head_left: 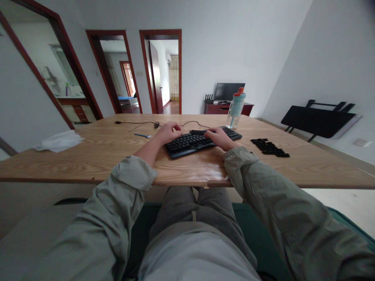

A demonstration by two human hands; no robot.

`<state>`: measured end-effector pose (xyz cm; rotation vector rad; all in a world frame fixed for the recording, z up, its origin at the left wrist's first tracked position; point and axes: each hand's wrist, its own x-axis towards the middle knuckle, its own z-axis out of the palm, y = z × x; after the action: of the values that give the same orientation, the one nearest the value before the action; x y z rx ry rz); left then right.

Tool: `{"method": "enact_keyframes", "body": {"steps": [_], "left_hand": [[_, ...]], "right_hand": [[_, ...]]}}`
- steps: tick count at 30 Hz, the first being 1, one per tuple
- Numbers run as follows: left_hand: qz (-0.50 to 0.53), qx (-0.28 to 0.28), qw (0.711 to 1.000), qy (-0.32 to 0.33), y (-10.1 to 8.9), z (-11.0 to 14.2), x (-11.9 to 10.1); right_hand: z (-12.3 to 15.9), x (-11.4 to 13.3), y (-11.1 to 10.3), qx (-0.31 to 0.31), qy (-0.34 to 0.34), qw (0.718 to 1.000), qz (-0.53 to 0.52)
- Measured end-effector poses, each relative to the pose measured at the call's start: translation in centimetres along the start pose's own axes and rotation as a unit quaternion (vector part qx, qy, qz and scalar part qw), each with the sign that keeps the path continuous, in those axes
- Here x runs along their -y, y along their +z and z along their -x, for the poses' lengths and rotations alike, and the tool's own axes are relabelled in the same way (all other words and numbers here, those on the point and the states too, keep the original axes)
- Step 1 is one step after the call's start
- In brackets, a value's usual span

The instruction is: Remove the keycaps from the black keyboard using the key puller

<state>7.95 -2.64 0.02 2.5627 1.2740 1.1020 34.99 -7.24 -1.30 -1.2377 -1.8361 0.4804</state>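
Note:
A black keyboard [187, 145] lies at a slant on the wooden table in front of me. Resting at its left end is my left hand [169, 133], fingers loosely bent and apart, nothing seen in them. My right hand [218, 137] is closed around a short black stick-like tool [198, 132], held over the back keys and pointing left. What kind of tool it is I cannot make out. To the right of the keyboard lies a patch of loose black keycaps [269, 148]. A small blue brush [142, 135] lies left of my left hand.
A clear bottle [235, 111] with a blue and orange top stands behind the keyboard's right end. A black cable [137, 123] runs across the table's back. Crumpled white tissue [60, 141] lies at the far left. The table's front edge [175, 184] is near my lap.

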Motion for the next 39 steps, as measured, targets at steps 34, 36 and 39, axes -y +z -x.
{"method": "enact_keyframes", "body": {"steps": [34,36,39], "left_hand": [[0.01,0.031,0.999,-0.009,-0.4,0.2,-0.8],[0.002,0.005,1.0,-0.012,-0.4,0.1,-0.6],[-0.002,0.006,1.0,-0.001,-0.3,0.1,-0.4]], "right_hand": [[0.2,0.5,-0.1,0.002,0.007,1.0,-0.015],[0.2,0.5,-0.1,0.006,0.008,1.0,-0.018],[0.1,0.5,-0.1,0.0,0.008,1.0,-0.015]]}}
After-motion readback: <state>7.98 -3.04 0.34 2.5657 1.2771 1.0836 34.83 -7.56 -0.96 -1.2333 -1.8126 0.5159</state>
